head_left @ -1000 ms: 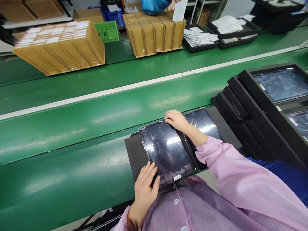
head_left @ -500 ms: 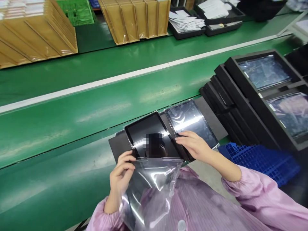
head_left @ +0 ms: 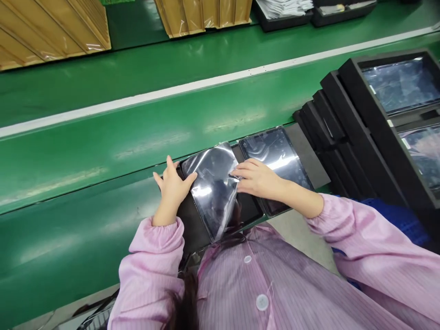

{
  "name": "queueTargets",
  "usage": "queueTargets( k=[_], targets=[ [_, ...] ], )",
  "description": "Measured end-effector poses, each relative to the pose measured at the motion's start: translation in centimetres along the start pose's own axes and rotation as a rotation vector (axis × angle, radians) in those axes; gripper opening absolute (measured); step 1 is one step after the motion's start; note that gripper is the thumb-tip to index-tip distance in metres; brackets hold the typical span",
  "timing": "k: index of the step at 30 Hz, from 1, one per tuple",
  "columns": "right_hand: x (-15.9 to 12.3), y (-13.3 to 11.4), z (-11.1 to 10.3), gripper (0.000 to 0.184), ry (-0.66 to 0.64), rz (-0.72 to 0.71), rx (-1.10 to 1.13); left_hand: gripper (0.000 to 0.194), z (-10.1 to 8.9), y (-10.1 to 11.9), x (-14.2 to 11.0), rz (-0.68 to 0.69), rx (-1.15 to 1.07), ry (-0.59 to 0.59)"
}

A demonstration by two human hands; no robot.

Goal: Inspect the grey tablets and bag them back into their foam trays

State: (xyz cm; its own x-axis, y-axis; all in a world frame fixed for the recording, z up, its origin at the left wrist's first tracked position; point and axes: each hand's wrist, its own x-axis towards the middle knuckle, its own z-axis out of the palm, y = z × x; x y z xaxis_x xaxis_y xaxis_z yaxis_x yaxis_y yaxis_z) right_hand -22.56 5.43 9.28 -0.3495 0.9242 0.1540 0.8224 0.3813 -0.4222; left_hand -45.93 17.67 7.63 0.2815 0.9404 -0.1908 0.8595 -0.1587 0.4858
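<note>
A clear shiny plastic bag (head_left: pixel 213 188) lies over the left tablet, which sits in a flat black foam tray (head_left: pixel 192 229) at the near edge of the belt. My left hand (head_left: pixel 172 185) grips the bag's left edge, thumb on top and fingers raised behind it. My right hand (head_left: pixel 257 178) pinches the bag's right edge with bent fingers. A dark corner of the left tablet (head_left: pixel 249 208) shows below my right hand. A second tablet (head_left: pixel 275 153), wrapped in film, lies in the same tray just right of my hands.
The green conveyor belt (head_left: pixel 137 119) with a white stripe runs across. A stack of black foam trays (head_left: pixel 347 119) holding bagged tablets stands at the right. Brown cartons (head_left: pixel 51 32) line the far side. A blue crate (head_left: pixel 398 220) sits by my right sleeve.
The tablet lay inside the bag, then the bag was drawn off toward my body. Now the bag is spread over the tablet, with both hands at its edges.
</note>
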Motion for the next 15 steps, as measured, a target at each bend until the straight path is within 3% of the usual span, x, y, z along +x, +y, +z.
queueTargets(
  k=[2, 4, 5, 7, 9, 11, 13, 15],
  targets=[
    [2.5, 1.1, 0.0, 0.024, 0.048, 0.229, 0.162, 0.089, 0.0, -0.1, 0.1, -0.014, 0.010, -0.018],
    [4.1, 1.6, -0.1, 0.025, 0.180, 0.479, 0.313, 0.090, -0.2, -0.3, 0.2, -0.025, 0.005, -0.032],
    [4.3, 1.5, -0.2, 0.024, 0.239, 0.530, 0.379, 0.090, -0.4, -0.4, 0.3, -0.029, 0.002, -0.040],
    [3.5, 1.2, -0.7, 0.021, 0.229, 0.430, 0.507, 0.092, -0.7, -0.8, 0.5, -0.041, 0.003, -0.048],
    [1.5, 1.3, -1.5, 0.023, 0.045, 0.228, 0.649, 0.091, -0.9, -1.0, 0.9, -0.043, 0.011, -0.056],
    [-0.7, 2.5, -2.8, 0.033, -0.072, 0.206, 0.676, 0.091, -0.9, -0.5, 1.4, -0.063, 0.036, -0.031],
    [-2.0, 4.4, -4.4, 0.040, 0.060, 0.376, 0.493, 0.087, -1.0, 1.1, 0.8, -0.101, 0.065, 0.076],
    [-1.3, 6.1, -5.6, 0.034, 0.275, 0.481, 0.285, 0.072, -1.3, 4.1, -1.7, -0.059, 0.062, 0.208]
  ],
)
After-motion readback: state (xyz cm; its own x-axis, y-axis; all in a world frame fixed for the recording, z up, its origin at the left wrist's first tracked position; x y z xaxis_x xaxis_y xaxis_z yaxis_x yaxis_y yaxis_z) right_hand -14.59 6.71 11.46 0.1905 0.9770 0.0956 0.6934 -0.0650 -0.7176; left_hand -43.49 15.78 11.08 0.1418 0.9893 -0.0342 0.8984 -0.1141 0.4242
